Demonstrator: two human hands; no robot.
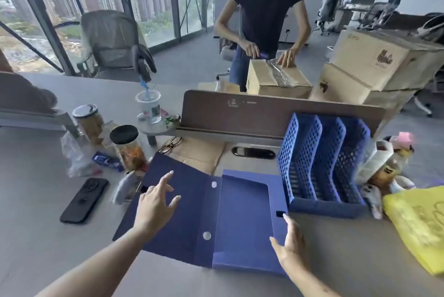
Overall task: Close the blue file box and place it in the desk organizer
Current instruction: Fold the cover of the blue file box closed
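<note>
The blue file box (242,219) lies open and flat on the grey desk, its lid flap (189,203) spread out to the left with two white snap discs showing. My left hand (157,200) hovers over the lid flap, fingers spread, holding nothing. At the box's right wall rests my right hand (289,243), fingers apart, index finger near the small slot. The blue mesh desk organizer (322,164) stands upright just right of and behind the box, with three slots that look empty.
A black phone (84,199) lies left of the box, with jars (128,145), a plastic cup (149,106) and glasses (169,144) behind. A yellow bag (418,224) and small toys sit right of the organizer. Across a brown divider (276,114), a person handles cardboard boxes.
</note>
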